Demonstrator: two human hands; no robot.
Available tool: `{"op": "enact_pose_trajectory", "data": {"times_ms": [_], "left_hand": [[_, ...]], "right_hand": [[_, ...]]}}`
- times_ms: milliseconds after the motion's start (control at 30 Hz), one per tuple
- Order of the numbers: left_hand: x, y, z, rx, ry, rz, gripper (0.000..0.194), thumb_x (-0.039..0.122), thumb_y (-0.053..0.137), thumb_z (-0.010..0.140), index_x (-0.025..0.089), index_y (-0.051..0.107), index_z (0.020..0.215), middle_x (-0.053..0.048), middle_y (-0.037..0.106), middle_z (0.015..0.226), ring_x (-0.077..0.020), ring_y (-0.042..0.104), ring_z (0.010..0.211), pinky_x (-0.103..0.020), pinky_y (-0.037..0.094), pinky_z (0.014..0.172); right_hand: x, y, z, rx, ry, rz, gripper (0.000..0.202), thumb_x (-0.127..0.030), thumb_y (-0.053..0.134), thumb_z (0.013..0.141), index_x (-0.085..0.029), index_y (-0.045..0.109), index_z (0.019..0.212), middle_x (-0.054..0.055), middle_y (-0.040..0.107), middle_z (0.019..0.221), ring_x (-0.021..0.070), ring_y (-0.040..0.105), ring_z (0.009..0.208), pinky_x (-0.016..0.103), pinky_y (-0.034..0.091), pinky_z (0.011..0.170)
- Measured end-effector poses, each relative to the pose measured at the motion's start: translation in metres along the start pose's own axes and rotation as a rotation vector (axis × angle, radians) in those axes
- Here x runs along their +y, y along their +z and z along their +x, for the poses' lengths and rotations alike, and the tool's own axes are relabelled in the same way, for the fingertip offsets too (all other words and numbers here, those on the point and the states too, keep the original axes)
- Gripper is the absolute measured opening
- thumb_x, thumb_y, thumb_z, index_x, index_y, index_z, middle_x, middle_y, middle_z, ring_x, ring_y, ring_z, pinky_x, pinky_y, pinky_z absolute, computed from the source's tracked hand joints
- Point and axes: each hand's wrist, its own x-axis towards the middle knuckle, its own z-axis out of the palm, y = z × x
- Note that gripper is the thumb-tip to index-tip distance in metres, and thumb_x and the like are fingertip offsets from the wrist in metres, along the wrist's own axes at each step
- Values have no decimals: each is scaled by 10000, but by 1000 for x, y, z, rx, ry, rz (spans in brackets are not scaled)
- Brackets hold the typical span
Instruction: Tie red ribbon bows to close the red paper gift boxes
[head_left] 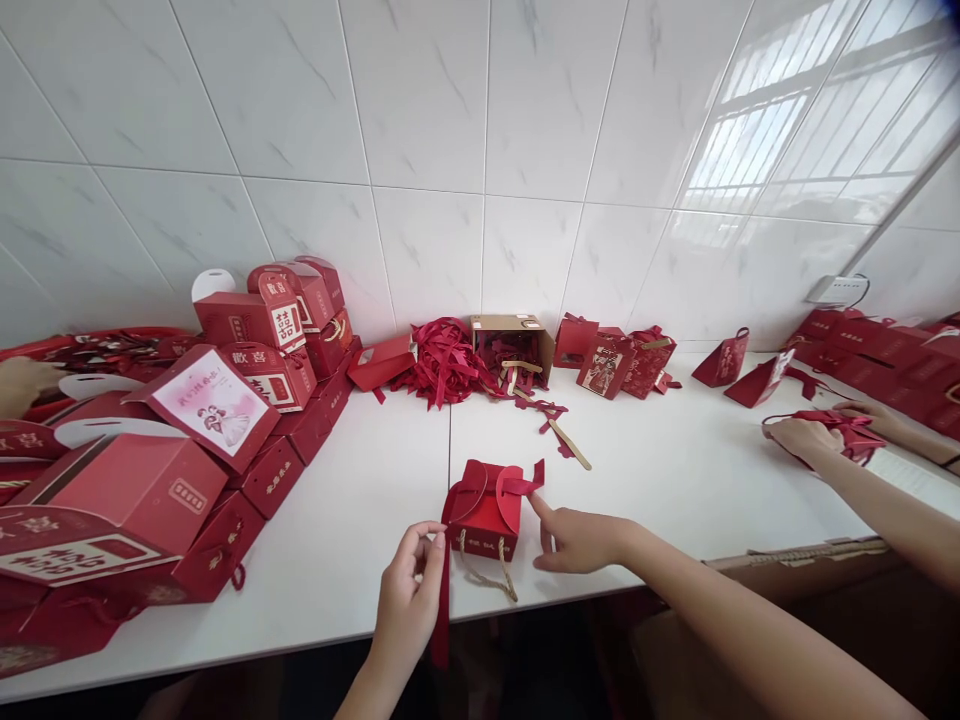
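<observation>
A small red gift box (pixel 484 535) with rounded top flaps and twisted cord handles stands in front of me on the white table. A red ribbon (pixel 442 610) runs across its top, and one long end hangs down at the left past the table edge. My left hand (pixel 414 580) is closed at the box's left side, pinching that ribbon between thumb and fingertips. On the other side is my right hand (pixel 585 540), its index finger stretched out to the short ribbon end at the box's right and the other fingers loosely bent, holding nothing.
Red boxes (pixel 180 490) are piled at the left. Loose ribbons (pixel 446 362), a cardboard box (pixel 514 322) of tags and several red bags (pixel 607 362) line the tiled wall. At the right, another person's hands (pixel 806 437) handle a red box. A hand (pixel 30 385) shows far left.
</observation>
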Motion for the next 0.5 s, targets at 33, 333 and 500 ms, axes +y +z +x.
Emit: {"op": "enact_pose_trajectory", "data": {"times_ms": [33, 333, 500], "left_hand": [[-1, 0, 4, 9, 10, -21, 359, 498, 468, 843, 221, 551, 1056, 18, 524, 667, -146, 464, 603, -232, 377, 545], [0, 10, 36, 46, -53, -194, 385, 521, 495, 820, 199, 562, 1018, 64, 401, 545, -121, 390, 489, -222, 331, 486], [6, 7, 49, -56, -61, -132, 388, 551, 489, 810, 191, 618, 876, 46, 458, 537, -127, 406, 474, -237, 316, 489]], "right_hand": [[-1, 0, 0, 40, -9, 14, 844, -409, 512, 815, -150, 37, 1463, 132, 655, 1048, 250, 612, 871, 333, 436, 698], [-8, 6, 7, 261, -61, 255, 539, -308, 380, 891, -155, 176, 1366, 101, 662, 981, 201, 592, 776, 317, 443, 669], [-7, 8, 9, 270, -90, 297, 627, -317, 438, 870, -179, 120, 1392, 98, 666, 1010, 199, 594, 785, 317, 442, 690]]}}
